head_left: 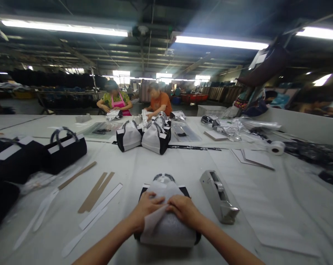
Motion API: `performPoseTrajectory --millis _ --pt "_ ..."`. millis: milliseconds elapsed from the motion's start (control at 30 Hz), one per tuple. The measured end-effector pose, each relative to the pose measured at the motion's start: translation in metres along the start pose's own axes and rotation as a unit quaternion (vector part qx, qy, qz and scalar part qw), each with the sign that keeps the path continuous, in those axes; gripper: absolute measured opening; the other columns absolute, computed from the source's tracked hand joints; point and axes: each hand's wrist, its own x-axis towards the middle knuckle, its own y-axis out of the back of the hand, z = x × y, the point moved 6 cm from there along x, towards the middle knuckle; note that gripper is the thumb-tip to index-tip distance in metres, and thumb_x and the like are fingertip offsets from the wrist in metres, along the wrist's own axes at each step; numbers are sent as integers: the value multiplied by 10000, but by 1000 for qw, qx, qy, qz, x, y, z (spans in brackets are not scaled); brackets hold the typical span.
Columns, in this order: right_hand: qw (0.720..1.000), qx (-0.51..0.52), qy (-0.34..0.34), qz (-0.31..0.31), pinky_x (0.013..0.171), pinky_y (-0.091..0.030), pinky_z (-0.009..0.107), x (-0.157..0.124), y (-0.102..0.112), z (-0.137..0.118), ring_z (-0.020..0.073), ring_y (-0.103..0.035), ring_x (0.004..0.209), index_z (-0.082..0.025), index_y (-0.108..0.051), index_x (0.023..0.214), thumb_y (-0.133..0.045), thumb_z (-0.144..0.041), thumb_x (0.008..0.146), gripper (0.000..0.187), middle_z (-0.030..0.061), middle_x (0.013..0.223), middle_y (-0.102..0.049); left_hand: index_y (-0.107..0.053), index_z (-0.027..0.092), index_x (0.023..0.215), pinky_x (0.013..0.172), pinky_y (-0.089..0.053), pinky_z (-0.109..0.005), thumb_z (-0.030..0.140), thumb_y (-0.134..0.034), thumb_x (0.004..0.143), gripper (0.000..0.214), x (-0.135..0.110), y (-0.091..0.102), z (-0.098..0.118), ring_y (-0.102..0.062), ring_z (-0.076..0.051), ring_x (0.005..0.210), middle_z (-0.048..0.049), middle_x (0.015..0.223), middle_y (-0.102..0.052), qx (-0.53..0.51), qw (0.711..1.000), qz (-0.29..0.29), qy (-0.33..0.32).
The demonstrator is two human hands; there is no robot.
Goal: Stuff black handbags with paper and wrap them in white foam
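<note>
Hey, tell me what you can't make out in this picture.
All in the head view:
Middle of the bag: hidden by the white sheet and both hands.
Underside of the left hand and right hand: turned away, so how firmly either holds is unclear.
Black bags at far left: cut off by the left edge.
Lettering on the black strip: too small.

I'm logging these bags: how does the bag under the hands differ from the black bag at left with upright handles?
The first bag has a white sheet over it; the black bag has its side uncovered. The left hand and right hand are on the first bag's sheet; none touches the black bag. Both are on the white table.
</note>
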Motion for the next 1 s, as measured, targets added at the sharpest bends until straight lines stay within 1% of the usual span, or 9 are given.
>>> performPoseTrajectory --millis 100,167,233,300,433,700,800,933,1000 --pt "1000 27 -15 3 705 -427 249 1 0 2 152 -598 767 -182 -611 816 -549 -283 887 138 13 803 -663 -555 305 1224 1027 -400 -359 363 -307 948 375 -11 17 -21 -506 -168 1182 -27 1310 -558 -149 983 8 110" --pt "999 36 -18 15 697 -424 251 0 1 2 152 -593 756 -178 -596 796 -532 -270 893 149 18 792 -656 -567 266 1183 1046 -392 -385 401 -377 918 353 -21 21 -27 -478 -188 1210 -42 1314 -544 -218 963 4 158" --pt "999 39 -16 31 691 -422 253 -2 2 2 151 -588 749 -175 -585 789 -506 -251 901 157 24 785 -649 -568 253 1147 1050 -391 -404 445 -601 789 408 -28 19 -24 -451 -226 1224 -47 1312 -537 -227 962 -15 153" --pt "998 41 -11 46 686 -420 256 -5 3 2 150 -582 741 -173 -577 788 -481 -243 911 171 29 781 -644 -558 235 1128 1042 -396 -412 407 -714 692 494 -32 14 -22 -442 -245 1214 -60 1300 -541 -221 962 -9 162" --pt "997 46 -8 54 690 -417 255 -7 5 3 146 -578 737 -170 -577 780 -481 -266 920 195 27 773 -639 -569 215 1027 985 -430 -381 328 -577 825 231 -33 7 -18 -502 -214 1111 -65 1149 -620 -214 961 32 169" --pt "999 -17 -34 -28 689 -436 283 3 12 0 175 -584 755 -165 -598 807 -505 -327 902 210 55 826 -646 -555 221 936 844 -473 -364 303 -494 866 124 -27 8 -12 -577 -203 925 -50 950 -632 -168 965 43 194" --pt "999 -31 22 -25 776 -449 328 5 19 -7 210 -586 887 -166 -598 817 -513 -336 893 204 95 969 -647 -559 214 930 802 -470 -353 301 -468 876 137 -26 6 -10 -575 -200 881 -49 902 -625 -148 968 58 192" --pt "989 43 137 -23 988 -371 386 4 27 -21 227 -509 1147 -188 -603 863 -500 -290 902 150 88 1259 -577 -556 219 964 788 -458 -337 313 -440 895 165 -29 1 -11 -567 -199 901 -53 938 -633 -136 973 76 169" --pt "986 89 138 -41 973 -391 356 4 25 -21 204 -537 1108 -195 -600 919 -461 -272 919 159 81 1206 -611 -547 224 968 795 -452 -330 324 -430 903 168 -31 0 -12 -566 -194 911 -47 953 -637 -139 974 80 163"
